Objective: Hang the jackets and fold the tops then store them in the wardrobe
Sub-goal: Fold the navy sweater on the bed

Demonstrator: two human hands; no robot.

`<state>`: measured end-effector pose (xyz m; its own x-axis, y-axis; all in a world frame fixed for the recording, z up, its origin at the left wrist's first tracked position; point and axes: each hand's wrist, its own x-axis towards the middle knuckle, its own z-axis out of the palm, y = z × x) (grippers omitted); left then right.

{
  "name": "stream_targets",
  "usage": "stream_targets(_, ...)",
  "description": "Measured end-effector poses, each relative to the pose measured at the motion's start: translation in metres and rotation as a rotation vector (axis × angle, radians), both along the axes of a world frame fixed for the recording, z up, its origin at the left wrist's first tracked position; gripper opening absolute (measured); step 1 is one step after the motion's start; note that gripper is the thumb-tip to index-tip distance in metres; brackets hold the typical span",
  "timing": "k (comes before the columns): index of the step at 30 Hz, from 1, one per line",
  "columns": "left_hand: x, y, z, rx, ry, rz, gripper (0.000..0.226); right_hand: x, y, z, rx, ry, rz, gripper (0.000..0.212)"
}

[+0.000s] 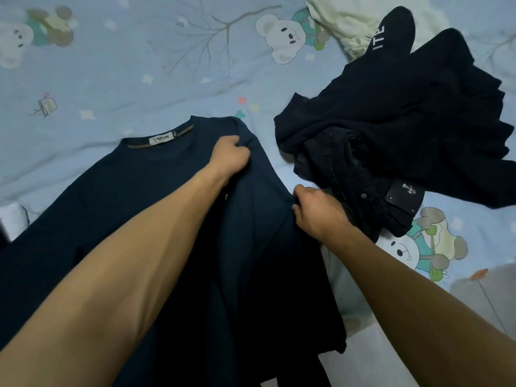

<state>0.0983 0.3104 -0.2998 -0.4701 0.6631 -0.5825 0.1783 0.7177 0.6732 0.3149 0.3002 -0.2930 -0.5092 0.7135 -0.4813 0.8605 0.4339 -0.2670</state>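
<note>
Navy blue cotton filled the near part of the view: a long-sleeved, round-necked navy top [156, 196] lay face up and spread flat on a pale blue bedsheet printed with cartoon bears and bare branches [134, 88]. Its hem ran out of the bottom edge of the picture and its one visible sleeve was cut off at the left edge, so its full length could not be seen. Two bare forearms reached in from the bottom and covered much of its front. The side of the top nearer the clothes pile was folded in over the body, forming a long lengthwise crease.

The right hand [317, 209] gripped the folded edge about halfway up, its fingers curled into the cloth and mostly hidden under it. Further on, the left hand [230, 153] pinched the fabric at the shoulder, knuckles bent; its fingertips were tucked out of sight. At the neckline sat a white woven label [161, 139] with dark lettering too small to read with certainty, flanked by a gold patterned trim.

Just beside the top, apart from it, lay a rumpled pile of black garments [405, 113]. A dark denim piece with a black patch bearing a silver cross [402, 195] stuck out from under it. White letters "ITE" showed on one black fold, the rest of the word hidden. Farthest away, a crumpled cream garment [343, 20] was cut off by the top edge.
</note>
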Motion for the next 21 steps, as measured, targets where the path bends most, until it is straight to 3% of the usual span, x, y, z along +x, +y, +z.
stream_targets(2,-0.010,-0.006,-0.005,0.100,-0.158,0.252,0.011,0.006,-0.002,-0.002,-0.001,-0.009,-0.086,0.018)
stream_targets(4,-0.017,-0.015,-0.005,0.050,-0.196,0.337,0.013,0.005,-0.005,-0.003,0.001,-0.028,-0.108,0.017)
stream_targets(6,-0.022,-0.022,-0.003,-0.019,-0.244,0.300,0.009,-0.002,-0.007,-0.003,-0.008,0.003,-0.131,0.019)
stream_targets(10,-0.023,-0.048,0.012,-0.125,-0.337,0.142,0.041,-0.011,-0.015,0.002,0.065,0.073,-0.106,0.038)
stream_targets(14,-0.007,-0.111,0.020,-0.094,-0.100,0.079,0.032,-0.011,-0.040,0.010,0.220,0.222,-0.052,0.032)
stream_targets(17,0.012,-0.161,0.031,-0.089,0.056,0.120,0.028,-0.012,-0.064,0.018,0.062,0.283,-0.125,0.018)
stream_targets(19,0.025,-0.190,0.036,-0.147,0.130,0.120,0.040,-0.012,-0.081,0.021,-0.085,0.260,-0.204,0.009)
stream_targets(21,0.036,-0.212,0.037,-0.264,0.179,0.078,0.055,-0.014,-0.098,0.019,-0.229,0.221,-0.328,0.019)
